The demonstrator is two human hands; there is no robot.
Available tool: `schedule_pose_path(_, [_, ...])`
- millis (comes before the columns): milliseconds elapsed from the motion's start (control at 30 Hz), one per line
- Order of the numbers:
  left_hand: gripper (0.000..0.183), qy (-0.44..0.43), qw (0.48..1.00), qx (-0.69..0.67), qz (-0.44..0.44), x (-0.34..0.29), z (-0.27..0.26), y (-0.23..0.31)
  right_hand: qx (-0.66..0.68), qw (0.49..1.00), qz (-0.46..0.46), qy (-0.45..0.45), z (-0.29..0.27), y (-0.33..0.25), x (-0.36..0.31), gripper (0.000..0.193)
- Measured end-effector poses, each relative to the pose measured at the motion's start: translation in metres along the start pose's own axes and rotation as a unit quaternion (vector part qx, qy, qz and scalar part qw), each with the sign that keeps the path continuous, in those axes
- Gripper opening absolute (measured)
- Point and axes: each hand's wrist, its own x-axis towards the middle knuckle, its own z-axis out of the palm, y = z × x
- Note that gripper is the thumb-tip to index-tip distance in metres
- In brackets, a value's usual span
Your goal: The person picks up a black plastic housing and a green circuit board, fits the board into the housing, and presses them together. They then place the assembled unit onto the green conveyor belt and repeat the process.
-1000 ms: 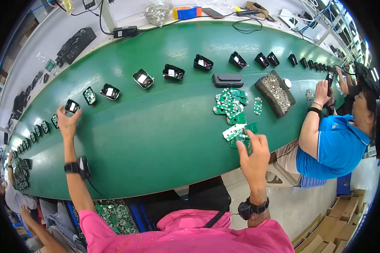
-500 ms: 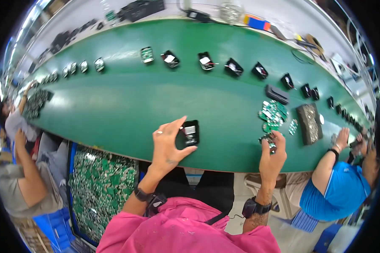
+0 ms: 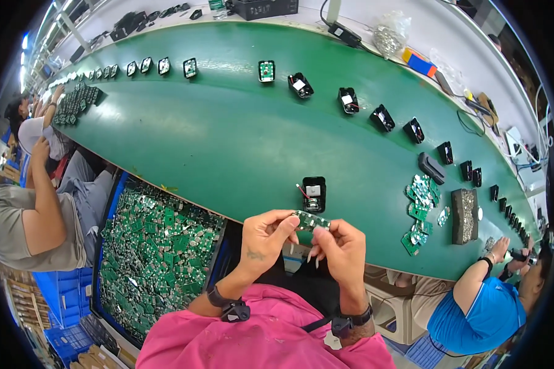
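Note:
My left hand (image 3: 266,237) and my right hand (image 3: 340,247) are close together at the near edge of the green belt, both pinching a small green circuit board (image 3: 312,220) between the fingertips. Just beyond the board, a black open plastic housing (image 3: 313,194) with a white part and a red wire inside lies on the green belt (image 3: 228,135). To the right, a pile of green circuit boards (image 3: 421,206) lies on the belt.
A row of black housings (image 3: 351,99) runs along the belt's far side. A dark tray of small metal parts (image 3: 465,215) sits beside the board pile. A blue bin full of circuit boards (image 3: 154,258) stands at my left. Other people work at left and lower right.
The black housing left my left hand and now lies on the belt. My right hand came over from the board pile, and both hands now hold one circuit board.

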Motion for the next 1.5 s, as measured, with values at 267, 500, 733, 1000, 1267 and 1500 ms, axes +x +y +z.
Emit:
schedule_pose_path(267, [0.032,0.084,0.899,0.381,0.198,0.043,0.017,-0.023,0.102,0.99,-0.016,0.095,-0.007,0.005,0.056,0.024])
schedule_pose_path(500, [0.03,0.113,0.863,0.396,0.292,0.04,0.022,-0.045,0.164,0.983,0.018,0.081,0.005,0.014,0.057,0.022])
schedule_pose_path(733, [0.027,-0.037,0.847,0.44,0.295,0.058,0.007,-0.029,0.187,0.981,0.032,0.04,-0.003,0.017,0.062,0.019])
schedule_pose_path(1000, [0.038,-0.247,0.827,0.447,0.235,0.088,-0.012,-0.012,0.254,0.967,0.034,0.001,-0.008,0.019,0.062,0.018])
schedule_pose_path(1267, [0.031,-0.325,0.845,0.366,0.216,0.096,-0.01,-0.005,0.323,0.944,0.006,-0.067,-0.023,0.022,0.059,0.018])
schedule_pose_path(1500, [0.038,-0.308,0.853,0.355,0.227,0.091,0.001,-0.006,0.28,0.944,0.023,0.171,-0.018,0.013,0.048,0.016])
